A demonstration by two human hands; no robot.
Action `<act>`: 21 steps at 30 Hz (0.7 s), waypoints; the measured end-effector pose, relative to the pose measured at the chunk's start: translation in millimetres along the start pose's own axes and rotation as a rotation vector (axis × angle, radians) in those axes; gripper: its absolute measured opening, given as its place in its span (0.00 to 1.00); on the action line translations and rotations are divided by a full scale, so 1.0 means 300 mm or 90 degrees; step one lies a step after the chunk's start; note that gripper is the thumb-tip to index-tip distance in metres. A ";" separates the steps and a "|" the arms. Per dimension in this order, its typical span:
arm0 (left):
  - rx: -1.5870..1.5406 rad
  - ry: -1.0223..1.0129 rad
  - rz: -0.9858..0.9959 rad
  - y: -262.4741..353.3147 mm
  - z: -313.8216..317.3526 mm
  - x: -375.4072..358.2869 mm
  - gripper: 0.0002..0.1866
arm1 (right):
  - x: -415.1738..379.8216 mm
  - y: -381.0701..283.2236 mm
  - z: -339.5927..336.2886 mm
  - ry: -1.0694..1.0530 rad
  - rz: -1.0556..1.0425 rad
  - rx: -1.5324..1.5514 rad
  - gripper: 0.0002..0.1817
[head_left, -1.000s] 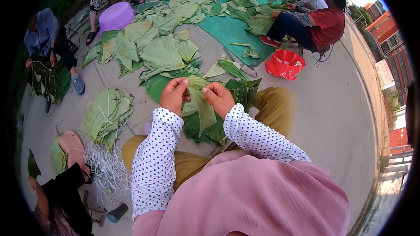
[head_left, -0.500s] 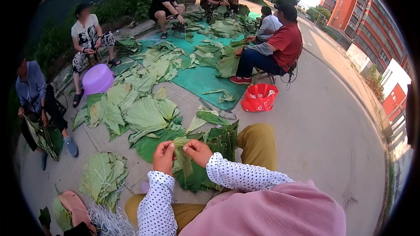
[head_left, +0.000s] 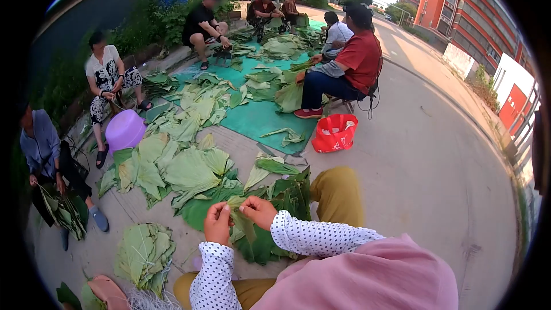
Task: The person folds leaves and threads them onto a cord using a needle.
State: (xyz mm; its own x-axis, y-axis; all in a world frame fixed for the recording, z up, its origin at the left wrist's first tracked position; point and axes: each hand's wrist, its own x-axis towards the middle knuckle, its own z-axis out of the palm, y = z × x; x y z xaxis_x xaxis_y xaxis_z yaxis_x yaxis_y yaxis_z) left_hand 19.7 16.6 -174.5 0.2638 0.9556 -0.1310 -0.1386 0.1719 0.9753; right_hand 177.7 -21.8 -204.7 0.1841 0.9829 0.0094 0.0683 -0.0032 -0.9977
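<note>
A pale green lotus leaf (head_left: 245,227) is pinched at its gathered top between my two hands, its blade hanging down. My left hand (head_left: 217,225) has thumb and fingers pressed together on the leaf's left side. Close beside it, my right hand (head_left: 259,212) grips the same leaf from the right. Beneath my hands, a dark green leaf (head_left: 259,248) hangs at my lap. A stack of folded leaves (head_left: 295,194) lies against my right knee. Just ahead, broad wilted leaves (head_left: 192,170) spread over the ground.
A leaf bundle tied with white string (head_left: 143,257) lies at lower left, near loose white string (head_left: 150,299). A purple basin (head_left: 126,129) and red bag (head_left: 334,133) stand farther off. Several people sit around the leaf-covered green mat (head_left: 247,119), including a person in red (head_left: 360,60).
My view has turned slightly, shifting the scene. My hands keep hold of the leaf, nearly in place. The person in black at the back has drawn a lowered, outstretched arm back up.
</note>
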 end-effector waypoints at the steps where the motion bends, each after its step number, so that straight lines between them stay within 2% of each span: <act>1: 0.011 -0.005 -0.007 -0.006 -0.005 0.005 0.09 | 0.002 0.000 0.000 -0.006 0.015 -0.003 0.09; 7: -0.114 -0.030 -0.068 -0.014 0.011 -0.012 0.08 | -0.009 -0.001 -0.005 -0.007 -0.014 -0.088 0.09; 12: -0.115 -0.021 -0.080 -0.008 0.015 -0.013 0.08 | -0.019 0.013 -0.017 0.007 -0.067 -0.129 0.11; 14: -0.088 -0.037 -0.065 -0.014 0.010 -0.010 0.08 | -0.021 -0.005 -0.030 -0.008 -0.031 -0.157 0.10; 18: -0.081 -0.032 -0.088 -0.050 0.003 0.002 0.07 | -0.026 -0.031 -0.056 -0.064 -0.043 -0.147 0.10; 21: -0.073 -0.080 -0.082 -0.038 0.021 -0.024 0.09 | -0.029 -0.003 -0.043 -0.050 -0.036 -0.145 0.09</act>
State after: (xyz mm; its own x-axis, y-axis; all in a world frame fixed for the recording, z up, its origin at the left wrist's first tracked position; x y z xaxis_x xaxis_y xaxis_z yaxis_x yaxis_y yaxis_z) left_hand 25.5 6.4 -183.5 0.4026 0.8880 -0.2222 -0.2022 0.3230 0.9245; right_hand 188.7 -32.8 -203.1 0.0982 0.9939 0.0509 0.2967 0.0196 -0.9548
